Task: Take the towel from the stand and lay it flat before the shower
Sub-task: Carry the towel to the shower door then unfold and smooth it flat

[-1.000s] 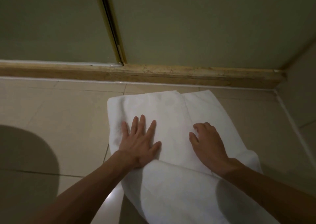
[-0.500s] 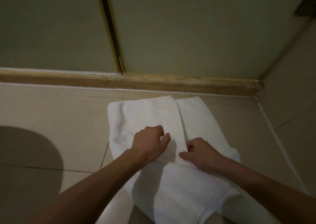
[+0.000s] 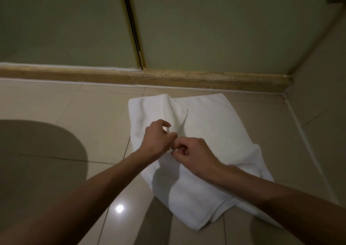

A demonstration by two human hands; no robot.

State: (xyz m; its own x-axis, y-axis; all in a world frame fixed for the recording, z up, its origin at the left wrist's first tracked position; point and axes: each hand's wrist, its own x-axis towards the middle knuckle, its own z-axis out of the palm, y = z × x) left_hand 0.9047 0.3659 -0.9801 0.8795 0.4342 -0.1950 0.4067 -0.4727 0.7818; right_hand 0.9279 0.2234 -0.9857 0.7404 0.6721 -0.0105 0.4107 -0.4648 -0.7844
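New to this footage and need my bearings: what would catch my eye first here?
The white towel lies partly folded on the tiled floor, just before the brown sill under the shower panels. Over its middle the left hand and right hand meet, fingers curled and pinching a fold of the cloth. A rounded shadow darkens the floor at left.

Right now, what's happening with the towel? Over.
Left hand and right hand pinch towel fold. Towel on floor by shower sill, not flat yet. Nothing blocking.
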